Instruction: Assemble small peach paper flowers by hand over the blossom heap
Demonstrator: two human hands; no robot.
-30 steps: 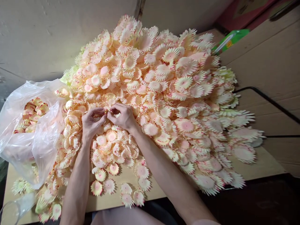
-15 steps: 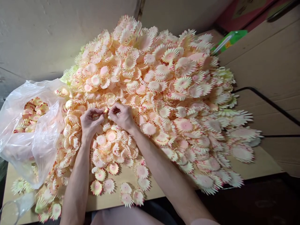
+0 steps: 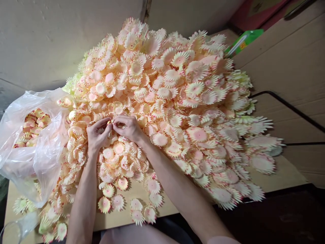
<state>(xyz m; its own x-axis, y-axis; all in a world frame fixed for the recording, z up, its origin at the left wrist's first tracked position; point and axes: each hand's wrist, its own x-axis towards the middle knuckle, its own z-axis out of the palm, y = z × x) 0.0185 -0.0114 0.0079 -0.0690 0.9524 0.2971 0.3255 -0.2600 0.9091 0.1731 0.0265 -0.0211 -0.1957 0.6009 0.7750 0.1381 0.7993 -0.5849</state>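
My left hand (image 3: pixel 97 135) and my right hand (image 3: pixel 129 127) meet fingertip to fingertip at the near left of a large heap of artificial flower pieces (image 3: pixel 162 93). Both are closed in a pinch on a small yellowish flower piece (image 3: pixel 109 122) with reddish edges, mostly covered by the fingers. The heaped pieces are round, cream and pale pink, with fringed petals and reddish tips. Between my forearms lies a smaller cluster of petal discs (image 3: pixel 118 149), and some loose discs (image 3: pixel 122 183) rest nearer the table edge.
On the left, a translucent plastic bag (image 3: pixel 48 162) holds small red-and-yellow flower pieces (image 3: pixel 37 123). A clear plastic cup (image 3: pixel 24 225) lies at the near left corner of the table (image 3: pixel 281 169). Cardboard (image 3: pixel 286 74) and a black rod (image 3: pixel 291 106) stand right; a green packet (image 3: pixel 245 42) sits behind.
My right hand has come in leftward against the left fingertips, closing the small gap between them. The view has shifted slightly; the heap looks the same.
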